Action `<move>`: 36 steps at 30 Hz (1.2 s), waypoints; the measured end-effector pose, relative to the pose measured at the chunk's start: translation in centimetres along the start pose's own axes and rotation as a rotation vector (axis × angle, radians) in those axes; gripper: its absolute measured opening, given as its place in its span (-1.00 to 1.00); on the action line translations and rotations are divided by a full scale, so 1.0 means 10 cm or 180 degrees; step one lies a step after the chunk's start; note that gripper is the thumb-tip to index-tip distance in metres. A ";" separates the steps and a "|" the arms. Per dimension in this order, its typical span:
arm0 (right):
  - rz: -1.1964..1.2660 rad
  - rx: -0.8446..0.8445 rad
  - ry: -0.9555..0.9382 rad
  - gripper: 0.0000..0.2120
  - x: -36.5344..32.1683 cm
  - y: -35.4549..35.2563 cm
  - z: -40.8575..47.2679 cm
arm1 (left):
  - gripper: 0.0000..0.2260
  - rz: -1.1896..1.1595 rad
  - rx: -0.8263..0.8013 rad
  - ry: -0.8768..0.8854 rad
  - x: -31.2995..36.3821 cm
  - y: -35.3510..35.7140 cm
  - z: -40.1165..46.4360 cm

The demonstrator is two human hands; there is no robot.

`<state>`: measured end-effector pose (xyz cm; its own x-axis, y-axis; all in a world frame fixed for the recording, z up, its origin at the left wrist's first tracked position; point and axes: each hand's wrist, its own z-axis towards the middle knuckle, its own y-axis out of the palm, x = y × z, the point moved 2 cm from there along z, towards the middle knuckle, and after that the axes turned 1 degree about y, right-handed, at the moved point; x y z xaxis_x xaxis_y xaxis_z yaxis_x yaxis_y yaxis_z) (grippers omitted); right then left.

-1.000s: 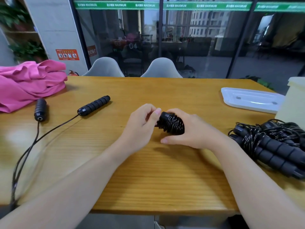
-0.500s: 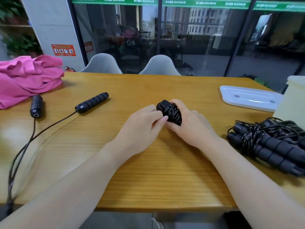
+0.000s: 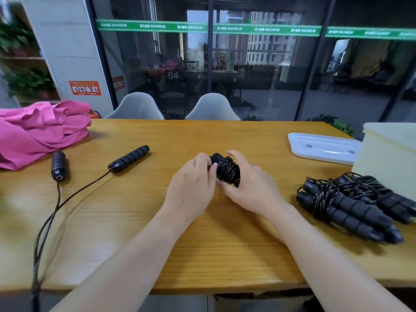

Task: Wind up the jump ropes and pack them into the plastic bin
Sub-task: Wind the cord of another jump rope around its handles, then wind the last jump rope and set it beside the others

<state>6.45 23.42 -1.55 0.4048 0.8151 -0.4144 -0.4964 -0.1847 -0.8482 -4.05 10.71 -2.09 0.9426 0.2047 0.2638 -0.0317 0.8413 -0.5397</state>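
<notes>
A wound black jump rope (image 3: pixel 225 169) sits between my hands above the middle of the wooden table (image 3: pixel 225 244); its cord is coiled tightly around the handles. My left hand (image 3: pixel 193 188) pinches its left end and my right hand (image 3: pixel 252 188) wraps its right side. An unwound rope lies at the left: one handle (image 3: pixel 129 159), a second handle (image 3: pixel 58 165), and a cord (image 3: pixel 56 210) trailing off the front edge. A pile of wound ropes (image 3: pixel 351 203) rests at the right beside the pale plastic bin (image 3: pixel 389 158).
The bin's white lid (image 3: pixel 324 149) lies flat at the back right. A pink cloth (image 3: pixel 38 131) is heaped at the back left. Two grey chairs (image 3: pixel 173 108) stand behind the table against a glass wall.
The camera view has tilted up. Both hands have turned the wound rope more upright and keep hold of it; my left fingers have shifted onto its end.
</notes>
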 end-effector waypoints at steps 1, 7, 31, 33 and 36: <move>0.0024 -0.0145 0.0056 -0.27 0.01 -0.01 -0.01 | -0.86 -0.0160 -0.0055 -0.0129 -0.01 0.00 -0.02; 0.0186 -0.0418 0.0151 -0.19 0.10 -0.18 -0.22 | -0.91 -0.1455 -0.0361 -0.0981 -0.07 0.03 -0.04; -0.0589 0.0903 0.1038 -0.36 1.43 -1.80 -1.12 | -0.87 -0.1641 -0.1738 -0.0107 1.98 1.00 0.69; -0.0624 0.0965 0.1118 -0.40 1.53 -1.83 -1.15 | -0.84 -0.1633 -0.1878 -0.0134 2.11 1.11 0.75; -0.0743 0.0930 0.1294 -0.46 1.65 -1.86 -1.16 | -0.81 -0.1594 -0.2065 -0.0139 2.23 1.27 0.83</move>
<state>31.27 33.92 3.52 0.7649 0.5277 -0.3695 -0.5271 0.1829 -0.8299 13.83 30.11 3.57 0.7799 -0.0877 0.6197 0.6005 0.3840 -0.7014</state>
